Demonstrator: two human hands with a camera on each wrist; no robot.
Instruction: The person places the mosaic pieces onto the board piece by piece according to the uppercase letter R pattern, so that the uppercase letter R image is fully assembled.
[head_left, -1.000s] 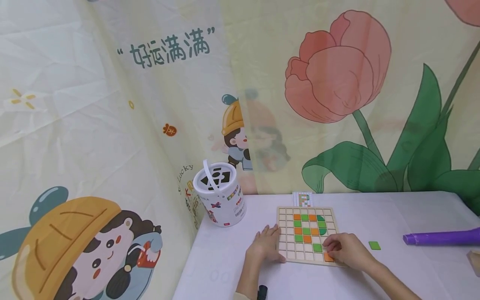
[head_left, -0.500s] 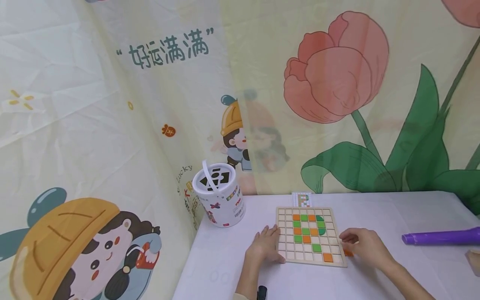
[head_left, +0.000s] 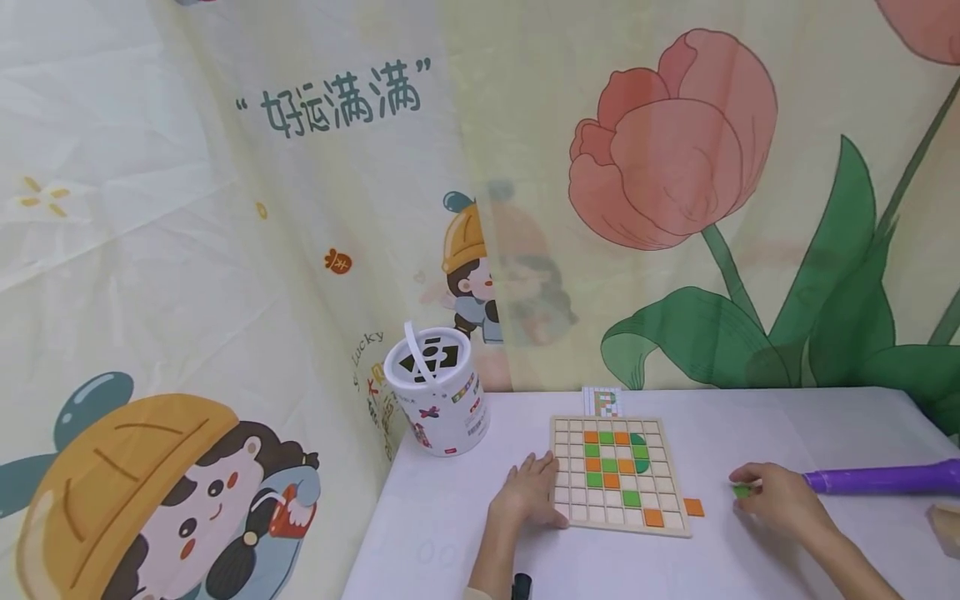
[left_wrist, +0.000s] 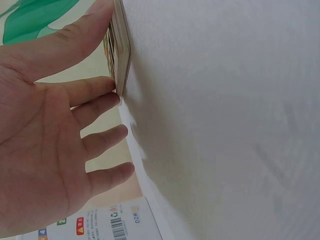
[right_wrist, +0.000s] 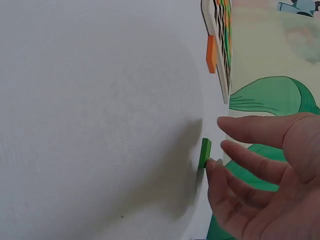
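A square wooden grid board [head_left: 577, 512] lies on the white table, with several orange and green tiles set in its cells. My left hand [head_left: 525, 490] rests at the board's left edge, fingers extended; in the left wrist view its thumb and fingertips meet the board's side [left_wrist: 120, 50]. To the right, my right hand [head_left: 780, 500] is over a loose green tile [right_wrist: 205, 152], partly covered in the head view. Thumb and index finger stand apart there, while a lower fingertip touches or nearly touches the tile. A loose orange tile [head_left: 694, 507] lies by the board's right edge.
Behind the board is a small pattern card [head_left: 603, 402]. A white lidded bucket [head_left: 442, 408] stands back left. On the right lie a purple tube-like object [head_left: 885, 478] and a wooden piece [head_left: 947, 527], cut by the frame. A printed curtain [head_left: 540, 250] hangs behind the table.
My right hand has moved right, from over the board's lower right to the green tile. The orange tile beside the board has come into full view. The left hand has stayed put.
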